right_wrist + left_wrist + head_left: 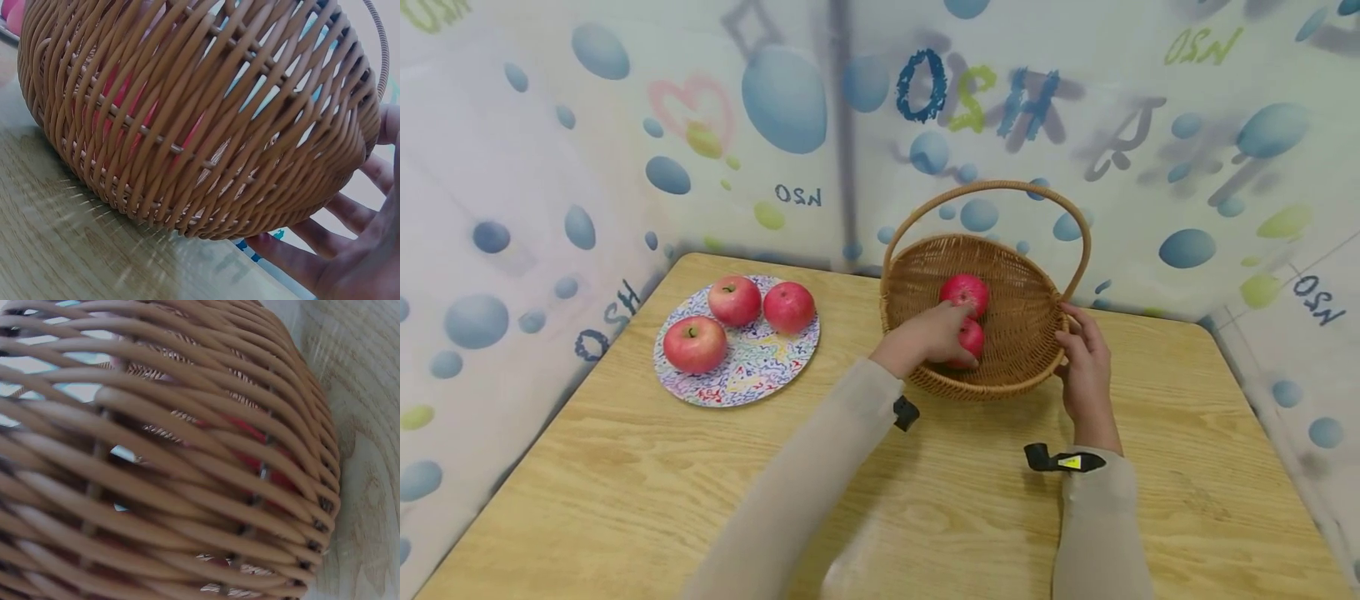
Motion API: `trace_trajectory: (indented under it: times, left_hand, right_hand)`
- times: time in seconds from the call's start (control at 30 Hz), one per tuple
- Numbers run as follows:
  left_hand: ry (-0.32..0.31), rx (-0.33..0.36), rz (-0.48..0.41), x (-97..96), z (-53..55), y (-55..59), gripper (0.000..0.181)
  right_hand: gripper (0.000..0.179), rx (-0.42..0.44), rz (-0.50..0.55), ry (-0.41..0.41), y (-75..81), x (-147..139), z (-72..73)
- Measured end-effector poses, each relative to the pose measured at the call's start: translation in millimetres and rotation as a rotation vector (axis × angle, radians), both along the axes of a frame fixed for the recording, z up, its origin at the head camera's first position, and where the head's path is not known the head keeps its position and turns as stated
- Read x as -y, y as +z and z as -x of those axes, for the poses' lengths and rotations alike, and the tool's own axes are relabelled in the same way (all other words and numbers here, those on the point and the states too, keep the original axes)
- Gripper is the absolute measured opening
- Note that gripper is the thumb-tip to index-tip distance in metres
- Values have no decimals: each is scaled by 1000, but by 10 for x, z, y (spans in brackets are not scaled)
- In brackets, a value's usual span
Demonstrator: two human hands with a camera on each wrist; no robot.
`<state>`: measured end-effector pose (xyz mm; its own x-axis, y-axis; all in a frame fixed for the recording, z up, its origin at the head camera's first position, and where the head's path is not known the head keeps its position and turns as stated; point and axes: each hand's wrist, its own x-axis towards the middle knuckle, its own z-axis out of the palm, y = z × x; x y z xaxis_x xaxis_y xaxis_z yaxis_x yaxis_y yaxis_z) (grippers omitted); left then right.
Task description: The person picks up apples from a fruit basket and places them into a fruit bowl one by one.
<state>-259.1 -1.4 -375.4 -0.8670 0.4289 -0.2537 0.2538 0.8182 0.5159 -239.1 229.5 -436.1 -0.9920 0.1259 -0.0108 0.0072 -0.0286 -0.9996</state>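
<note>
The wicker basket [1003,379] stands on the table with its opening facing up and toward me. Inside lie two red apples: a farther one [964,292] and a nearer one [972,342]. My left hand [934,332] reaches over the front rim and grips the nearer apple, partly covering it. My right hand [1086,371] holds the basket's right side, fingers bent at the rim near the handle's base. In the right wrist view, its fingers [337,215] spread against the woven side. The left wrist view shows only weave, with red behind it; the left hand is hidden there.
Left of the basket is a round patterned plate [760,387] bearing three apples [695,344]. The arched handle [992,185] rises above the basket. Behind the wooden table [925,517] hangs a printed wall covering [805,183].
</note>
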Motion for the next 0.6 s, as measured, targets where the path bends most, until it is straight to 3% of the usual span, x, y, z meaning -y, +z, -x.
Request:
trace_trajectory:
  times: [0.6]
  left_hand:
    - [37, -44, 76, -46, 57, -71, 63]
  right_hand:
    - [48, -10, -2, -7, -2, 20, -2]
